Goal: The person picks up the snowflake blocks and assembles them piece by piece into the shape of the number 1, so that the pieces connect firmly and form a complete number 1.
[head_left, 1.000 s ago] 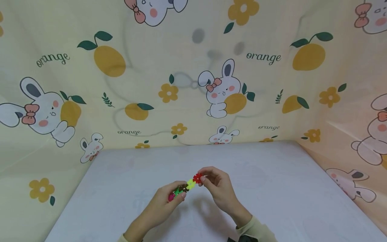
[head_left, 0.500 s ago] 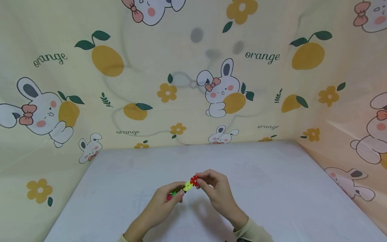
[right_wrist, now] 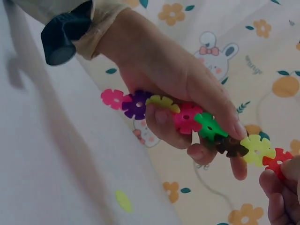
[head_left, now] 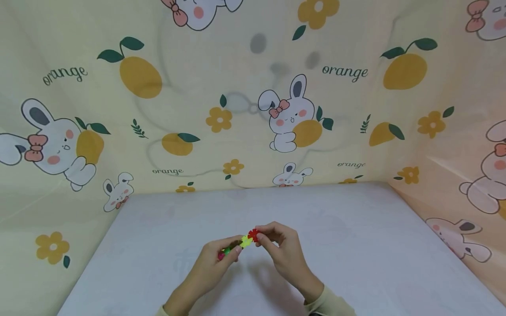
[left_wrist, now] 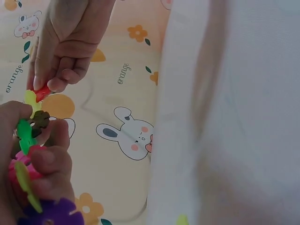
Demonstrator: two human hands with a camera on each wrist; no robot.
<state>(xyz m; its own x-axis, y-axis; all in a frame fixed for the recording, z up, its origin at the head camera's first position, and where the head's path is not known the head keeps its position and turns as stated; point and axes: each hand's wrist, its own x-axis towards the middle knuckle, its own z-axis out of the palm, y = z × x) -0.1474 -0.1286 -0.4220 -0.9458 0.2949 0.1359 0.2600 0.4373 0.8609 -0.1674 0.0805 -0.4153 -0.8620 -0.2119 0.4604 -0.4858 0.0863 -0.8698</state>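
Observation:
A chain of notched plastic snowflake discs point(right_wrist: 210, 126) runs through my left hand point(head_left: 213, 263), with pink, purple, yellow, pink, green, brown and yellow pieces in line. My left fingers and thumb grip it around the green and brown discs. At the chain's far end, my right hand point(head_left: 286, 252) pinches a red snowflake disc point(head_left: 253, 235) between thumb and fingers. Its edge meets the end yellow disc point(right_wrist: 258, 150); how deeply their slots engage I cannot tell. In the left wrist view the purple disc point(left_wrist: 54, 214) shows near my left palm. Both hands are above the table.
A white-covered table point(head_left: 336, 245) lies below the hands. One loose yellow disc point(right_wrist: 123, 201) rests on it in the right wrist view. A printed curtain point(head_left: 237, 145) with rabbits and oranges stands behind and at both sides.
My right hand has shifted slightly left and down with the red disc, which has turned in the fingers. The left hand keeps its grip, with the chain shifted slightly left.

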